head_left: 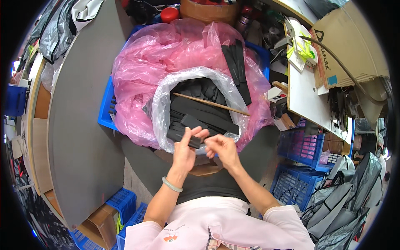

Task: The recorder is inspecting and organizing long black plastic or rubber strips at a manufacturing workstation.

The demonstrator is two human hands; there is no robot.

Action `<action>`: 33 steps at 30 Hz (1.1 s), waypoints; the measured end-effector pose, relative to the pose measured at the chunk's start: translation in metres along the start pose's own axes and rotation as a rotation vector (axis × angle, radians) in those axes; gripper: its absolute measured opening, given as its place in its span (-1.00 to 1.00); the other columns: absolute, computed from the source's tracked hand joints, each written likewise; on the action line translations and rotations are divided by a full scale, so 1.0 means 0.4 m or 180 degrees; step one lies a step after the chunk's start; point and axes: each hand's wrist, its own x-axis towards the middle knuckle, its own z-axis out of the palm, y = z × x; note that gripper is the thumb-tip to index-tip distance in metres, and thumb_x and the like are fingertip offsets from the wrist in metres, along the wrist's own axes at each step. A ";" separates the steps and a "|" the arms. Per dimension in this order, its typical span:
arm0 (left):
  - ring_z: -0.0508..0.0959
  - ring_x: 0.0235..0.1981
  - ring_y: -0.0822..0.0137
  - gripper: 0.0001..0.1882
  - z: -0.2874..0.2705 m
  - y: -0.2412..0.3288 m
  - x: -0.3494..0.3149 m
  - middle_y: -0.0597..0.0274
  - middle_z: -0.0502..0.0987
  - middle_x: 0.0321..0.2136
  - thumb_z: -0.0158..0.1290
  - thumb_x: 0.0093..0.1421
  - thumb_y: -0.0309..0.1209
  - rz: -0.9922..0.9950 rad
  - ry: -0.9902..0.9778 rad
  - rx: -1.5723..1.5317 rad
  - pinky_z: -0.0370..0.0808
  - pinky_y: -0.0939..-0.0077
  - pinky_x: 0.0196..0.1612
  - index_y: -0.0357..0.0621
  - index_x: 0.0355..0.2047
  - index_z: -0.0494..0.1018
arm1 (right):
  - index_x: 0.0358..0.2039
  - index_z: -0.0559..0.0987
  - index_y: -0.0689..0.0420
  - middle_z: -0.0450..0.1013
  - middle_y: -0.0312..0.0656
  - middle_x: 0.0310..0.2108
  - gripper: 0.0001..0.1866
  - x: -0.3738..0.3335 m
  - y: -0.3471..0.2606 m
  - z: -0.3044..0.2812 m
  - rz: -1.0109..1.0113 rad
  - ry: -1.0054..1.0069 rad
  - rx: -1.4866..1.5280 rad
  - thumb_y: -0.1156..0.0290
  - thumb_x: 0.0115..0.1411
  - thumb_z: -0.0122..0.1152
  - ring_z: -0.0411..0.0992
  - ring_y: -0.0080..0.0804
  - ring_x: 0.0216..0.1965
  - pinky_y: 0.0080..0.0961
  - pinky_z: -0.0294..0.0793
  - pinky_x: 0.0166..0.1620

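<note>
My left hand [186, 146] grips a short black folded strip [194, 142], one end showing between thumb and fingers. Close beside it on the right, my right hand [223, 149] has its fingertips pinched together; whether anything is between them I cannot make out. Both hands hover over the near rim of a clear plastic bag [160, 100], which is filled with dark flat strips [200, 114]. Across the bag's mouth lies a thin wooden stick [210, 104]. Several long black strips [237, 66] rest over the pink plastic [141, 66] around the clear bag.
A blue crate [107, 108] surrounds the plastic. On the left stands a grey panel [89, 104]. To the right are a white table [306, 98] with a cardboard box [350, 46], stacked blue crates [293, 185] and a heap of grey fabric [346, 196].
</note>
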 end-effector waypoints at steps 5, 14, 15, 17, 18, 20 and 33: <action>0.48 -0.08 0.03 -0.46 -0.056 0.046 0.034 -0.21 0.48 -0.18 -0.08 0.25 -0.14 -0.0052 0.0153 -0.0103 0.32 0.26 0.11 -0.51 -0.09 0.32 | -0.42 0.56 0.27 0.47 -0.24 -0.59 -0.86 0.232 -0.061 -0.116 -0.1175 0.1018 -0.1434 0.46 0.05 0.15 0.40 -0.59 -0.57 -0.61 0.38 -0.47; 0.49 -0.09 0.06 -0.52 -0.062 0.047 0.060 -0.16 0.49 -0.18 -0.01 0.22 -0.19 -0.0561 -0.0148 -0.0310 0.34 0.30 0.09 -0.46 -0.11 0.38 | -0.36 0.58 0.27 0.50 -0.26 -0.51 -0.83 0.364 -0.058 -0.112 -0.0994 0.1064 -0.1721 0.46 0.05 0.19 0.41 -0.61 -0.48 -0.66 0.39 -0.39; 0.48 -0.07 0.12 -0.55 -0.059 0.050 0.060 -0.11 0.50 -0.16 -0.02 0.23 -0.19 -0.0557 -0.0251 -0.0301 0.33 0.34 0.10 -0.45 -0.14 0.42 | -0.36 0.58 0.26 0.49 -0.27 -0.51 -0.83 0.349 -0.052 -0.105 -0.0894 0.0925 -0.1572 0.44 0.06 0.21 0.41 -0.62 -0.49 -0.69 0.38 -0.40; 0.48 -0.07 0.17 -0.57 -0.045 0.056 0.061 -0.05 0.51 -0.17 -0.02 0.23 -0.21 -0.0504 -0.0263 -0.0012 0.32 0.36 0.09 -0.43 -0.16 0.45 | -0.35 0.58 0.25 0.49 -0.29 -0.50 -0.82 0.322 -0.048 -0.075 -0.0629 0.0643 -0.1189 0.42 0.06 0.22 0.41 -0.63 -0.46 -0.69 0.38 -0.38; 0.48 -0.07 0.17 -0.57 -0.051 0.052 0.059 -0.05 0.51 -0.17 -0.02 0.23 -0.21 -0.0528 -0.0240 -0.0023 0.32 0.36 0.09 -0.43 -0.16 0.45 | -0.34 0.58 0.24 0.49 -0.30 -0.49 -0.82 0.310 -0.038 -0.060 -0.0598 0.0415 -0.1032 0.41 0.06 0.22 0.41 -0.63 -0.45 -0.69 0.38 -0.37; 0.47 -0.07 0.22 -0.60 -0.050 0.046 0.061 0.00 0.52 -0.18 -0.01 0.23 -0.22 -0.0570 -0.0467 0.0235 0.32 0.37 0.09 -0.39 -0.16 0.47 | -0.31 0.58 0.23 0.50 -0.28 -0.43 -0.79 0.282 -0.047 -0.032 -0.0557 -0.0056 -0.0918 0.39 0.08 0.21 0.42 -0.62 -0.38 -0.68 0.39 -0.28; 0.53 -0.16 0.14 -0.68 -0.060 -0.027 0.033 -0.01 0.51 -0.26 0.05 0.18 -0.32 -0.1127 -0.0442 0.0348 0.49 0.25 -0.04 -0.37 -0.19 0.38 | -0.38 0.56 0.24 0.44 -0.36 -0.55 -0.79 0.239 0.019 0.029 0.0431 -0.1052 -0.0689 0.44 -0.03 0.33 0.33 -0.71 -0.50 -0.72 0.32 -0.41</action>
